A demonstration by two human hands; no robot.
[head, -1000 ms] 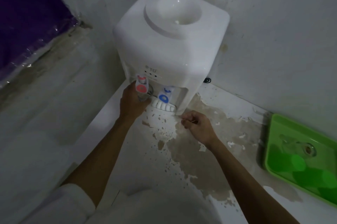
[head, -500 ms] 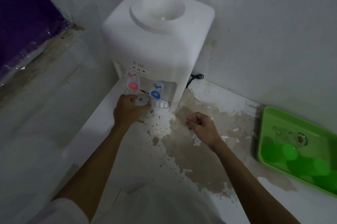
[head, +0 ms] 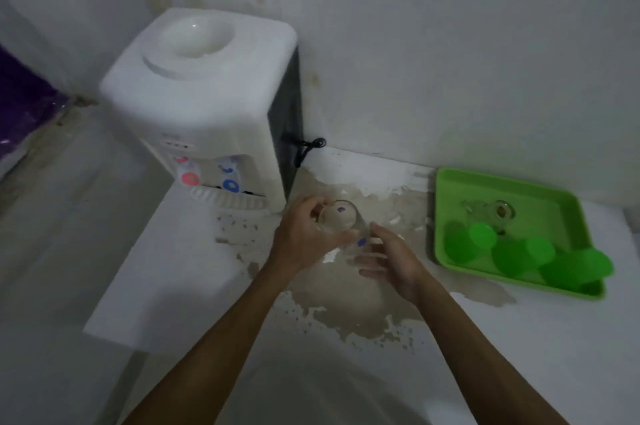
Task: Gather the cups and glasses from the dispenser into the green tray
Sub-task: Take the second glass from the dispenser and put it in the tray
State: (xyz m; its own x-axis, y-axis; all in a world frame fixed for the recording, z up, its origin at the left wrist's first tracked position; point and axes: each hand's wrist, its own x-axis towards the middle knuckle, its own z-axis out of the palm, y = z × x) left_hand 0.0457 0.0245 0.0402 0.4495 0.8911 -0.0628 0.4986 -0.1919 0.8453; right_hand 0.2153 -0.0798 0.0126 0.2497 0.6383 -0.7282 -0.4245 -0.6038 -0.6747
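Observation:
A white water dispenser point(head: 204, 106) with a red tap and a blue tap stands at the back left of the counter. My left hand point(head: 301, 237) is shut on a clear glass point(head: 337, 218) with small purple marks, held above the counter to the right of the dispenser. My right hand point(head: 391, 258) is beside the glass with fingers spread, touching or nearly touching its lower side. The green tray point(head: 446, 182) lies at the right by the wall. It holds three green plastic cups point(head: 519, 255) lying down and a clear glass mug point(head: 491, 213).
The white counter point(head: 554, 338) has a large patch of peeled brown surface in the middle. Its left edge drops off beside the dispenser. A black cord point(head: 308, 145) hangs behind the dispenser. A white wall runs along the back.
My left hand has taken the glass from under the dispenser's taps and carried it right. My right hand has opened and come up to the glass. The view has swung right.

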